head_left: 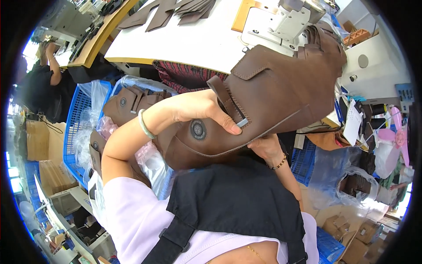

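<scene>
Two-handed hold on brown leather piece (281,90): grasped by left hand (200,108), thumb on top just beside metal tip (242,122) of strap (231,104), fingers hidden; grasped at near edge by right hand (266,148), mostly hidden beneath. Round dark badge (198,130) just on body side of left hand, further brown pieces (116,110) and blue crate (71,132) off to its left; beyond both hands, white table (189,46), with white sewing machine (290,24) ahead of right hand.
</scene>
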`<state>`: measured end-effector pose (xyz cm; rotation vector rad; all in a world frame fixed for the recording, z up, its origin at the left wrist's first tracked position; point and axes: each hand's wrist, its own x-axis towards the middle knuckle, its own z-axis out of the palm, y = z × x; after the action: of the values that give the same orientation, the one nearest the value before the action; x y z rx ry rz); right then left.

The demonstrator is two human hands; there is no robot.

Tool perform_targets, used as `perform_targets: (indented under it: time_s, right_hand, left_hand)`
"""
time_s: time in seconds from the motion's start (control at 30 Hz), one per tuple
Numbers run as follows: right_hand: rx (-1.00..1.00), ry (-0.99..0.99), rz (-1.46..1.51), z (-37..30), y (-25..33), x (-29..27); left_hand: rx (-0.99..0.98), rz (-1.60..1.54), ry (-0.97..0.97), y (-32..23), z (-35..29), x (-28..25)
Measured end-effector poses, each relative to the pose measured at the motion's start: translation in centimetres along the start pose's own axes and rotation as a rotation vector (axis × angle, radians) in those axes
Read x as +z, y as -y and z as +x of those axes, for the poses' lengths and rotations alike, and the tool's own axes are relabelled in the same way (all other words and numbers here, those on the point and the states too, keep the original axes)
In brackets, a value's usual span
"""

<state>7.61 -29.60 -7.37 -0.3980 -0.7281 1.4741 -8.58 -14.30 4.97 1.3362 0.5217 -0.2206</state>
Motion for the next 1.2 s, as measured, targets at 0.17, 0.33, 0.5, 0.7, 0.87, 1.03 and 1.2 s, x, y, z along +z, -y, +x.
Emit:
perform_targets:
  time_s: [0.17, 0.33, 0.5, 0.7, 0.87, 1.03, 1.2]
  right_hand:
    - [0.014, -0.013, 0.015, 0.1, -0.1, 0.2]
    - [-0.007, -0.016, -0.009, -0.1, -0.3, -0.1]
    - [0.029, -0.089, -0.188, -1.0, -0.1, 0.0]
    - [-0.016, 0.029, -0.848, -1.0, 0.3, -0.5]
    - [0.038, -0.006, -0.737, -1.0, 0.4, -0.2]
    - [0.072, -0.042, -0.597, -1.1, 0.3, -0.4]
    - [0.093, -0.079, -0.451, -1.0, 0.3, -0.5]
  left_hand:
    - [0.011, -0.03, 0.005, 0.9, 0.5, -0.2]
    - [0.022, -0.096, 0.025, 0.4, 0.3, 0.1]
    - [0.07, 0.014, 0.037, 0.7, 0.1, 0.1]
    - [0.153, 0.214, 0.062, 1.2, -0.4, -0.1]
    - [0.199, 0.2, 0.117, 1.1, -0.4, 0.7]
    - [0.189, 0.235, 0.096, 1.4, -0.1, 0.7]
    - [-0.034, 0.456, 0.033, -1.0, -1.6, 1.5]
